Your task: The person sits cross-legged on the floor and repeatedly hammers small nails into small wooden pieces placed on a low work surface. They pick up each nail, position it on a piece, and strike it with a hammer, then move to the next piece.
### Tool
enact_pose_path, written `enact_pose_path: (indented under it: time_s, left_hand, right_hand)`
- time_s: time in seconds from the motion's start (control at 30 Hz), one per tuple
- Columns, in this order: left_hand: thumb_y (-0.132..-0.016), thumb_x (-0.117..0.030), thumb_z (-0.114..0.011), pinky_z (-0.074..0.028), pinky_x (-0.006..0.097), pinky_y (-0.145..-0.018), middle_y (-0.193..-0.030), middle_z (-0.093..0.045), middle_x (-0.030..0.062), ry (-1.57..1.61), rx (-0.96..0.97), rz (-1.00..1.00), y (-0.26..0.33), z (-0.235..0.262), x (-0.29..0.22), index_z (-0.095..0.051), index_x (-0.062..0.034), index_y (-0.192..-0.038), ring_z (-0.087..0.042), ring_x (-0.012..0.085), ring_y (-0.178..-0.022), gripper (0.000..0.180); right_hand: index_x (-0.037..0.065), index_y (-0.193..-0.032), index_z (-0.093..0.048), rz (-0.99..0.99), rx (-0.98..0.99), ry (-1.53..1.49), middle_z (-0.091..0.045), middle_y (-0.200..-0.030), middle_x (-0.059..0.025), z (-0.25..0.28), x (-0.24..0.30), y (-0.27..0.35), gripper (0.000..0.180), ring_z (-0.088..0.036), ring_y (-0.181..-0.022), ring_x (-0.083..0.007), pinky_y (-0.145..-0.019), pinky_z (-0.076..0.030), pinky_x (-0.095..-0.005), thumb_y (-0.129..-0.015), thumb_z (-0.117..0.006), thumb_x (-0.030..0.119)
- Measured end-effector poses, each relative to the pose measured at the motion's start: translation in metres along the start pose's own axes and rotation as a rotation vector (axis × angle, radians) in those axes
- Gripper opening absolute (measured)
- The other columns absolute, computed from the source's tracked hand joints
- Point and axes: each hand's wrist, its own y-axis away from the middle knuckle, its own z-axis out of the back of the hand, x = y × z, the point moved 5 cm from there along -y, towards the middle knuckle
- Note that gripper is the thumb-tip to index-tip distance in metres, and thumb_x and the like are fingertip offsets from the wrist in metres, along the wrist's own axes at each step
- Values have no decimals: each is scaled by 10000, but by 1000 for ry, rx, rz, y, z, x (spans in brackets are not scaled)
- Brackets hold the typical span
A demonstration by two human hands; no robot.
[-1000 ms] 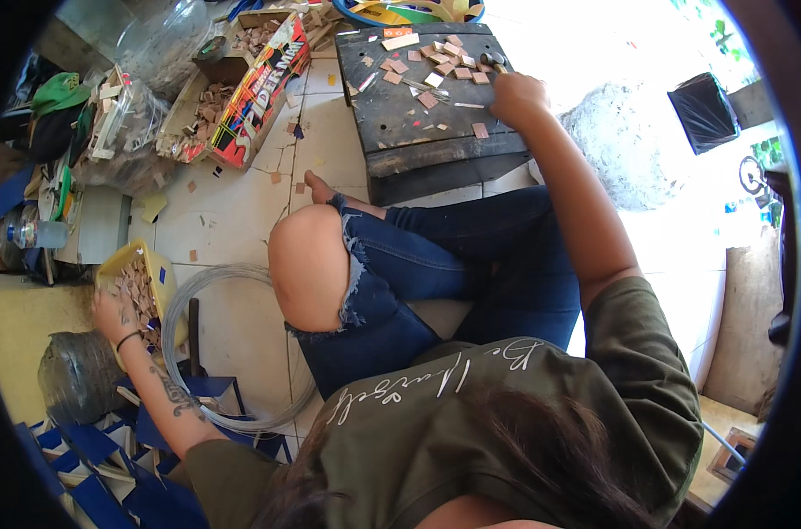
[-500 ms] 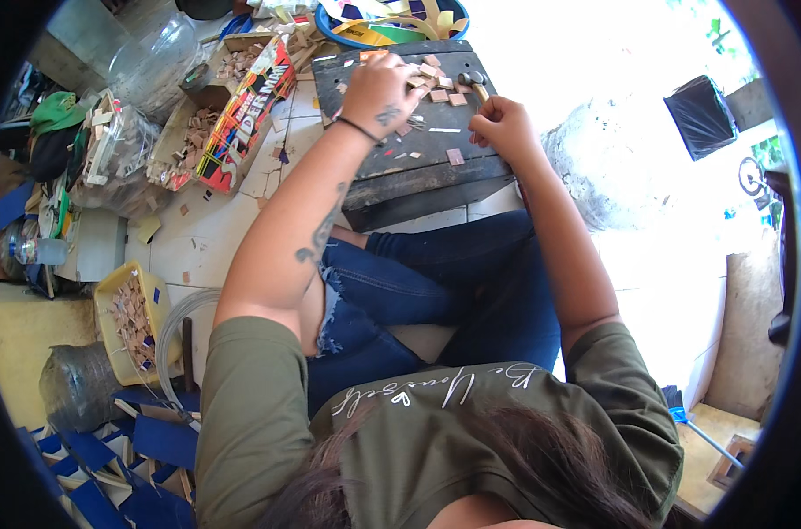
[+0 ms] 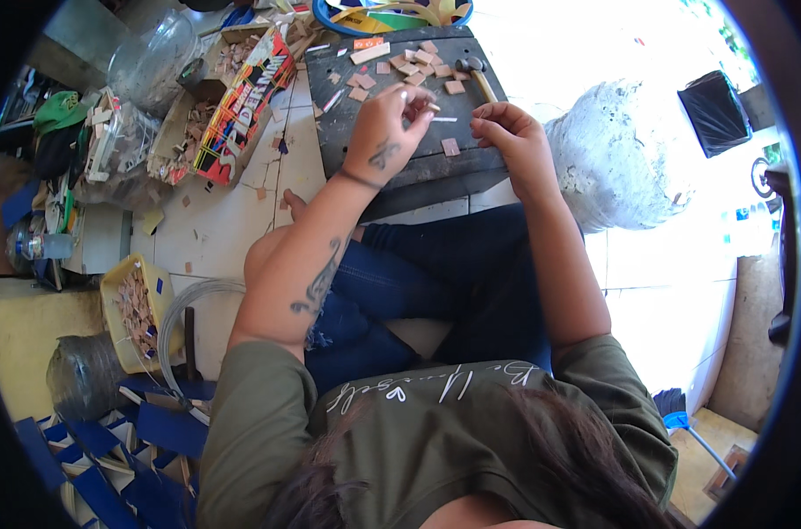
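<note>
— Dark work board [image 3: 400, 163] on the tiled floor [image 3: 233, 220], past the knees. Changed since a second ago?
— Left hand [image 3: 390, 132], back from the yellow tub [image 3: 136, 309], now over the board, fingertips pinched on a thin pale sliver [image 3: 437, 108].
— Right hand [image 3: 506, 132]?
— Curled near the front edge; grip unclear. Bare board between the hands, small wood chips [image 3: 409, 66] farther back.

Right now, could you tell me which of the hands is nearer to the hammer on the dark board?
The right hand is nearer: it sits just below the hammer. The left hand is farther off, down and to the hammer's left.
</note>
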Motion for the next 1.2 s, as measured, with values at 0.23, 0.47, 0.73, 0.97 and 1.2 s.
enact_pose_path:
  time_s: [0.23, 0.47, 0.73, 0.97, 1.2]
  left_hand:
    - [-730, -144, -739, -423, 373, -806, -793, -647, 45, -323, -40, 86, 66, 20, -6, -688, -96, -820, -590, 236, -834, 113]
    - [-713, -169, -762, -397, 369, -843, -782, -606, 34, -302, -56, 33, 69, 20, 5, -709, -129, -824, -563, 243, -852, 130]
    - [-709, -178, -765, -398, 374, -849, -778, -592, 48, -303, -48, 60, 69, 20, 6, -714, -126, -828, -554, 256, -862, 140]
    - [-710, -180, -762, -397, 375, -849, -768, -588, 52, -314, -57, 57, 70, 19, 5, -712, -122, -823, -553, 256, -863, 136]
    - [-707, -183, -763, -396, 377, -844, -752, -579, 50, -293, -61, 43, 70, 19, 5, -705, -121, -801, -549, 254, -860, 126]
  right_hand:
    - [-14, -908, -639, 120, 114, 83, -679, -841, -35, -39, 2, 19, 130, -643, -769, -95, -694, -507, -215, -843, -703, 79]
    - [8, -833, -671, 405, 85, 544, -695, -766, -93, -62, 21, 27, 98, -673, -697, -162, -644, -516, -273, -781, -704, 85]
    - [-15, -856, -658, 421, 123, 674, -696, -801, -63, -68, 23, 26, 95, -675, -758, -118, -715, -525, -250, -802, -708, 44]
    - [-18, -855, -661, 454, 147, 694, -700, -810, -90, -71, 28, 27, 101, -685, -759, -146, -709, -529, -261, -795, -709, 48]
    - [5, -847, -672, 500, 181, 742, -684, -786, -123, -74, 31, 24, 121, -678, -703, -228, -666, -529, -317, -780, -687, 104]
